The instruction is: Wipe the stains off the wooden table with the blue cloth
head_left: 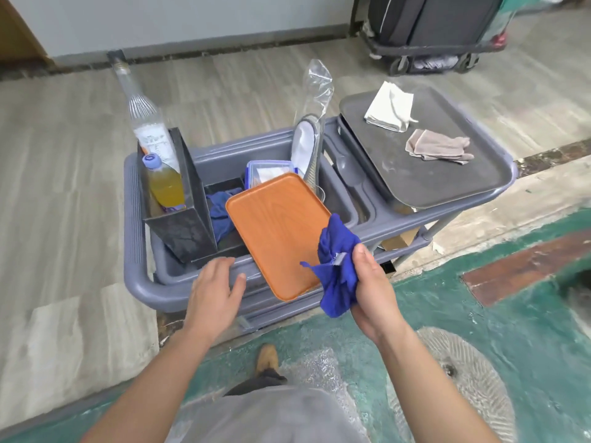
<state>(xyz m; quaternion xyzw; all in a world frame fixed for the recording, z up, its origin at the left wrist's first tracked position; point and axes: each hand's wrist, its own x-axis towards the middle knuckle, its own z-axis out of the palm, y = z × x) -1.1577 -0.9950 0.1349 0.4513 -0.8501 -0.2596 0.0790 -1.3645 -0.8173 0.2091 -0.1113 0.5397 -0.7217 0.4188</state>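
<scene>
Clutching the blue cloth [339,266], right hand [372,292]; left hand [216,290] unclenched; bottle label [156,142] unreadable.

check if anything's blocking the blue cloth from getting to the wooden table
Cannot say: no wooden table shows in this view. The blue cloth is already bunched in the right hand, nothing between them. The left hand hovers open over the grey cart.

Left hand [217,290] hovering palm-down, fingers spread and relaxed. Right hand [372,289] gripping cloth [339,266], fingers curling, both forearms extending forward.
</scene>
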